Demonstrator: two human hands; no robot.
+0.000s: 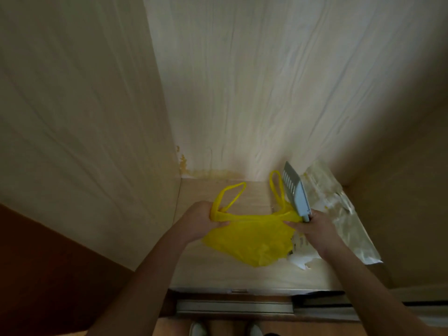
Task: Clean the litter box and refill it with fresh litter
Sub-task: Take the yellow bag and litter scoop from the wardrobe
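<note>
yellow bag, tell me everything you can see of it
The yellow bag is a thin, crinkled plastic carrier bag with two loop handles that stick up toward the back wall. It hangs slack and looks nearly empty, stretched between both hands just above the pale wooden shelf. The left hand grips its left top corner; the right hand pinches the right corner while also holding the grey litter scoop.

- We see a plastic bag (252, 238) held over the floor of a cupboard (218, 270), between the two hands.
- Our left hand (203, 220) grips the bag's left edge, just below its left handle loop.
- Our right hand (312, 224) holds the bag's right edge and a litter scoop (296, 190), which points up and far.
- A clear wrapper (346, 219) lies on the floor to the right, partly behind the right hand.
- The back wall (266, 81) stands far; a side panel (84, 105) stands left.
</note>
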